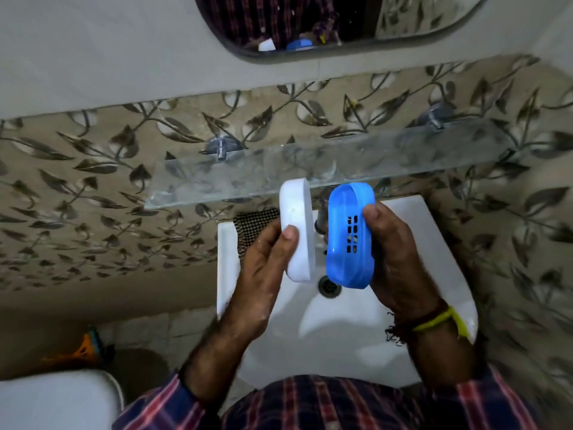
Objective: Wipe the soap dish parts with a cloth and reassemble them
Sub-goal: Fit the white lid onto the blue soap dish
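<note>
Leaf-patterned wall tile [93, 169] fills the background of a small bathroom, with a white washbasin [440, 262] below it at the centre of the view and the curved edge of a mirror [310, 23] at 12 o'clock. Between mirror and basin a clear glass shelf [235, 178] runs across the wall on two metal brackets; nothing stands on it that I can make out. A dark checked cloth [254, 221] lies on the basin's back rim at about 10 o'clock from the drain [328, 287], within easy reach, probably parked there for the wiping.

Both parts of the soap dish are held up over the basin, most likely so any drips fall into the bowl. The left hand [263, 274] holds the white tray [297, 231], thumb pressed on its face and fingers behind, the part tilted on edge. The right hand [393, 259] grips the blue slotted insert [350, 237], thumb on its upper right edge and fingers wrapped behind. The two parts stand side by side, close but apart, the white one at 9 o'clock of the blue. Turned toward each other like this, they seem to be either inspected or lined up for fitting together; whether they are already wiped I cannot tell.

A yellow band and dark threads [434, 321] circle the right wrist. No brand, label or writing is legible on either part or anywhere else.
</note>
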A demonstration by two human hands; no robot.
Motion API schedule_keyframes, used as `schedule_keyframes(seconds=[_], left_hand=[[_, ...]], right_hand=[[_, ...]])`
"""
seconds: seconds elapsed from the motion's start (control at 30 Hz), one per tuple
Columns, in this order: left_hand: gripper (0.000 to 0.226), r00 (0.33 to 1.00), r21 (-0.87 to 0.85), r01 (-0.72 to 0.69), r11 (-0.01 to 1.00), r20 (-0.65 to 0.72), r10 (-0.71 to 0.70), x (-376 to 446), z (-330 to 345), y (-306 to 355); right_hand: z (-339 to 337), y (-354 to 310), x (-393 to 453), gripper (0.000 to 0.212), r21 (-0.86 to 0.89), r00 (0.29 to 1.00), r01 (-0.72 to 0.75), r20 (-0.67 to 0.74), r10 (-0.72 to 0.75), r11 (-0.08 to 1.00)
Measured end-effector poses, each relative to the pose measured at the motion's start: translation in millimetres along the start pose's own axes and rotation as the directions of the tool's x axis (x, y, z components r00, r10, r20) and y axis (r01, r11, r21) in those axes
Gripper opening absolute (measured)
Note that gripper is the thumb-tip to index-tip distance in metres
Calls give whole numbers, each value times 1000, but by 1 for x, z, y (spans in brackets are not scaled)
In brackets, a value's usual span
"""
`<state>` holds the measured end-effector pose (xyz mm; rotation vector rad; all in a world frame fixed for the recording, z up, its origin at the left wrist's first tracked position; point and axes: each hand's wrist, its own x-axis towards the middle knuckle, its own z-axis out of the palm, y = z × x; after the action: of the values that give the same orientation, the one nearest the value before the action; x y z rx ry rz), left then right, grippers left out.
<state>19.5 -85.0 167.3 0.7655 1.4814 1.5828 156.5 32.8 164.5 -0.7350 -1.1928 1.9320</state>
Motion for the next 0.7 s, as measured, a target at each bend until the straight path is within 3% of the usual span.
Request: schedule_keyframes(seconds=[0.07, 0.33, 0.5, 0.7], left_hand=[[28, 997, 17, -28, 999, 73, 27, 1, 3, -2], [68, 987, 104, -131, 986, 108, 120, 11, 0, -17], [70, 982, 151, -154, 977, 129, 135, 14, -5, -23], [74, 983, 154, -158, 975, 119, 141, 12, -2, -22]], right_hand=[[5, 5, -2, 60, -104, 998, 52, -41, -56, 993], [18, 8, -6, 63, -326, 977, 155, -90, -194, 933], [21, 6, -2, 52, -351, 981, 134, -82, -173, 927], [26, 10, -3, 54, -370, 987, 120, -55, -151, 921]])
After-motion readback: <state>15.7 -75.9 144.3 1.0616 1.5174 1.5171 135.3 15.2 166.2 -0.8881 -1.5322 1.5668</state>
